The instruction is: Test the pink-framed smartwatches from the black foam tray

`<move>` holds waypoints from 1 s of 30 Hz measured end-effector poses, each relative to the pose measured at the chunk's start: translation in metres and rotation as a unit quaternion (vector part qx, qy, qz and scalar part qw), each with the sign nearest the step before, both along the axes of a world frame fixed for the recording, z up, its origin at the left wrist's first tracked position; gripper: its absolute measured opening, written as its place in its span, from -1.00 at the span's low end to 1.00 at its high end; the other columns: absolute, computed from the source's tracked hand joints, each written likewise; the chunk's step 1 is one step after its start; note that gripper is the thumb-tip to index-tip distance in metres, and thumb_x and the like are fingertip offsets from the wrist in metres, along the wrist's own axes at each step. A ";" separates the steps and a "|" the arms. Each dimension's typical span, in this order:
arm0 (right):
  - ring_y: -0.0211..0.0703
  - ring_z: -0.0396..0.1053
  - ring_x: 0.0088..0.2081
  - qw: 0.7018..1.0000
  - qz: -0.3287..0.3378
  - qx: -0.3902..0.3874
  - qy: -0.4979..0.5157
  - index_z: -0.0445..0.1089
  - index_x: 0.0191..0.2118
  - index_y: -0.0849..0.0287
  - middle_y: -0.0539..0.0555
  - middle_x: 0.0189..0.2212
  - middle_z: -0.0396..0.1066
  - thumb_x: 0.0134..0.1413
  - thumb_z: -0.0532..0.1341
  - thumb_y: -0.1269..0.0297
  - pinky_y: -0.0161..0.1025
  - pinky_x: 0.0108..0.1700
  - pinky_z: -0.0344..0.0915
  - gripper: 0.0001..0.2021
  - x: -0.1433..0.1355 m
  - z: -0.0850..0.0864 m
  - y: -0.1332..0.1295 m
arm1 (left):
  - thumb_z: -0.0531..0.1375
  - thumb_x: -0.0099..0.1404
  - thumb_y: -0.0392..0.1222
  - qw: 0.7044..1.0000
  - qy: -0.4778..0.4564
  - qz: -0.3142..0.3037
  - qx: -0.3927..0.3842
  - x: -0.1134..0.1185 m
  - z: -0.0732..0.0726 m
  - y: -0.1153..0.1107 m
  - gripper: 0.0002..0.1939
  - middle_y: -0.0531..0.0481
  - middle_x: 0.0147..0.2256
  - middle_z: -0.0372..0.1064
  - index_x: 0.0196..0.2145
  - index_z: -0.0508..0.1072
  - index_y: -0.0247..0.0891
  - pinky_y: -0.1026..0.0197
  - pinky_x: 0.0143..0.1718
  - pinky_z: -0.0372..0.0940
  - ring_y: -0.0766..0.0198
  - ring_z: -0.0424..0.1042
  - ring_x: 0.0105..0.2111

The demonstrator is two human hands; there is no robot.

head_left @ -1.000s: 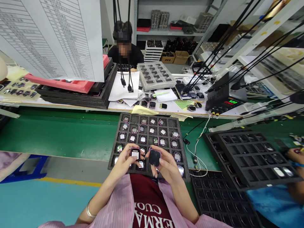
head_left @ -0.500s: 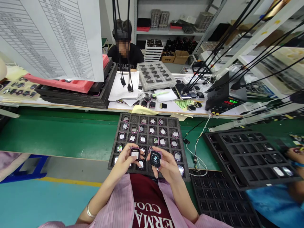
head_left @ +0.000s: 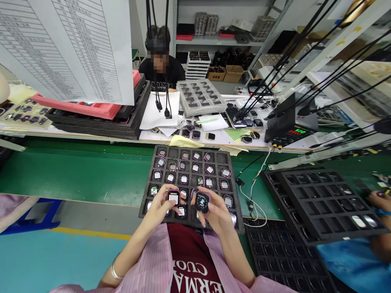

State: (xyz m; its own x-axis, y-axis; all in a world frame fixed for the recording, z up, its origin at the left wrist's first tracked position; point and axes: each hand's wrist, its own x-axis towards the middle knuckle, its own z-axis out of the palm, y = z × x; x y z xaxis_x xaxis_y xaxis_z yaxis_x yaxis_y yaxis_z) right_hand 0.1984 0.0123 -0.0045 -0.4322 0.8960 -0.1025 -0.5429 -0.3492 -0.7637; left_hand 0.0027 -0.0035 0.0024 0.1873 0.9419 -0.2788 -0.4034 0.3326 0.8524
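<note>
Our hands are apart over the tray, each clamped on a watch. Our left hand (head_left: 161,205) grips the white-screened watch (head_left: 174,197), thumb on its lower screen; just beside it, our right hand (head_left: 218,211) holds the dark-faced watch (head_left: 202,202), screen up and lit with a pale blue figure. Both hands screen off part of the near cells below.

The foam tray (head_left: 224,157) stands on the green bench (head_left: 76,167), its cells holding more watches, most showing white screens, two showing some green. Yellow paper (head_left: 186,141) sits at its far edge; a white cable (head_left: 256,183) loops to its right.

On the shelf beyond, a clear case (head_left: 186,106) holds dark pieces in rows, near a power supply (head_left: 293,118) with green and red digits. To the left, a pink tray (head_left: 76,106) tops a stack of black trays (head_left: 100,127). A printed sheet (head_left: 65,49) hangs in front and blocks part of our view; black cords (head_left: 167,91) dangle before a co-worker (head_left: 176,72). At right, side trays (head_left: 308,199) carry dark pieces and two pale ones, near another person's hand (head_left: 380,199).
</note>
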 end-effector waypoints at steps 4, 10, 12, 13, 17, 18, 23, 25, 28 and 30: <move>-0.28 0.29 -0.68 1.000 -0.005 -0.006 -0.011 0.43 0.00 0.05 0.13 -0.29 0.52 0.06 0.31 0.16 -0.33 -0.69 0.17 -0.64 0.000 0.000 0.000 | 0.15 0.22 -0.30 1.000 -0.001 -0.002 0.003 0.000 -0.001 0.000 -0.73 -0.10 -0.21 0.43 -0.11 0.29 -0.22 0.21 -0.37 0.42 0.16 0.45 -0.23; -0.28 0.30 -0.69 1.000 -0.007 -0.006 -0.007 0.43 0.01 0.06 0.13 -0.30 0.52 0.05 0.32 0.16 -0.34 -0.69 0.16 -0.63 0.001 0.000 -0.001 | 0.15 0.21 -0.30 1.000 -0.001 -0.002 0.003 -0.001 -0.002 -0.001 -0.73 -0.09 -0.20 0.43 -0.11 0.30 -0.21 0.20 -0.37 0.42 0.14 0.45 -0.23; -0.28 0.30 -0.69 1.000 -0.008 -0.008 -0.006 0.43 0.00 0.07 0.14 -0.29 0.53 0.05 0.32 0.16 -0.34 -0.69 0.16 -0.63 0.001 0.000 -0.001 | 0.15 0.21 -0.30 1.000 -0.001 -0.001 0.002 -0.001 -0.003 -0.001 -0.73 -0.08 -0.20 0.43 -0.10 0.30 -0.21 0.20 -0.36 0.42 0.14 0.45 -0.22; -0.28 0.29 -0.68 1.000 -0.009 -0.008 -0.005 0.43 0.00 0.07 0.14 -0.29 0.53 0.05 0.32 0.16 -0.33 -0.69 0.17 -0.63 0.001 0.000 0.000 | 0.15 0.21 -0.30 1.000 -0.001 -0.001 0.002 -0.001 -0.003 -0.001 -0.73 -0.08 -0.20 0.43 -0.10 0.30 -0.20 0.20 -0.36 0.42 0.15 0.45 -0.22; -0.29 0.30 -0.68 1.000 -0.011 -0.003 0.005 0.43 0.02 0.08 0.14 -0.29 0.53 0.05 0.33 0.16 -0.35 -0.69 0.17 -0.61 0.000 -0.003 0.001 | 0.15 0.21 -0.29 1.000 -0.002 -0.003 0.002 0.000 -0.004 -0.001 -0.73 -0.08 -0.21 0.43 -0.10 0.30 -0.21 0.21 -0.37 0.42 0.16 0.45 -0.24; -0.29 0.30 -0.68 1.000 -0.010 -0.001 0.008 0.43 0.02 0.07 0.14 -0.29 0.53 0.05 0.32 0.16 -0.36 -0.69 0.17 -0.61 0.000 -0.003 0.001 | 0.16 0.21 -0.29 1.000 -0.003 -0.004 0.002 0.000 -0.004 -0.001 -0.73 -0.08 -0.21 0.44 -0.11 0.30 -0.21 0.22 -0.38 0.42 0.16 0.45 -0.24; -0.31 0.30 -0.68 1.000 -0.012 0.004 0.016 0.43 0.03 0.04 0.14 -0.26 0.52 0.08 0.31 0.19 -0.38 -0.69 0.16 -0.63 0.000 -0.002 0.002 | 0.16 0.19 -0.28 1.000 -0.005 -0.007 0.001 0.000 -0.005 0.000 -0.72 -0.09 -0.22 0.44 -0.11 0.30 -0.22 0.22 -0.38 0.42 0.16 0.46 -0.25; -0.31 0.29 -0.67 1.000 -0.018 0.006 0.016 0.42 0.03 0.04 0.14 -0.26 0.51 0.08 0.30 0.19 -0.37 -0.69 0.17 -0.63 0.000 -0.001 0.001 | 0.16 0.19 -0.28 1.000 -0.004 -0.007 0.000 0.001 -0.005 0.000 -0.72 -0.09 -0.22 0.44 -0.11 0.30 -0.22 0.22 -0.38 0.42 0.16 0.46 -0.25; -0.32 0.27 -0.66 0.999 -0.028 0.008 0.016 0.40 0.05 0.04 0.14 -0.25 0.50 0.09 0.30 0.16 -0.36 -0.68 0.18 -0.62 0.000 0.000 0.001 | 0.16 0.20 -0.28 1.000 -0.003 -0.004 0.000 0.000 -0.005 -0.001 -0.73 -0.08 -0.22 0.44 -0.11 0.30 -0.21 0.22 -0.39 0.42 0.17 0.46 -0.26; -0.32 0.26 -0.67 0.999 -0.028 0.009 0.017 0.40 0.05 0.04 0.14 -0.26 0.50 0.08 0.31 0.14 -0.36 -0.69 0.16 -0.61 0.001 0.001 0.001 | 0.16 0.20 -0.28 1.000 -0.001 -0.002 -0.001 0.000 -0.006 -0.001 -0.72 -0.08 -0.23 0.44 -0.11 0.30 -0.21 0.22 -0.39 0.42 0.16 0.46 -0.26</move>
State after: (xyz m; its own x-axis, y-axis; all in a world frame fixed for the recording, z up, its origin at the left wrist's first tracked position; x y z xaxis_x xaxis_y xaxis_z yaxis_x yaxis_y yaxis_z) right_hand 0.1993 0.0129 -0.0038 -0.3848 0.9202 -0.0720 -0.5864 -0.3040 -0.7508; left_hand 0.0029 -0.0041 -0.0033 0.1918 0.9408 -0.2794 -0.4046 0.3352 0.8508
